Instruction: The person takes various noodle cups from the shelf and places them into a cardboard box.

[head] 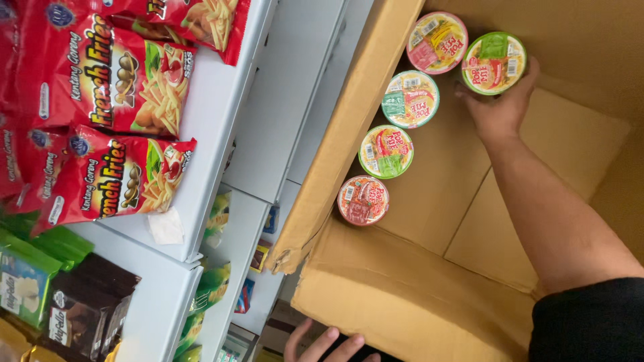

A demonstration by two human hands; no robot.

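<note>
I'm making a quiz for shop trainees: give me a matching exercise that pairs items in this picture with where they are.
Things:
1. green-rimmed round foil-lidded cup
2. red-rimmed round foil-lidded cup
3. red plastic snack bag

Places:
A. lying on the pale grey shelf
B. in the brown cardboard box, gripped by the right hand
C. in the box, at the end of the row of cups furthest from that hand

Pairs: 1-B, 2-C, 3-A
</note>
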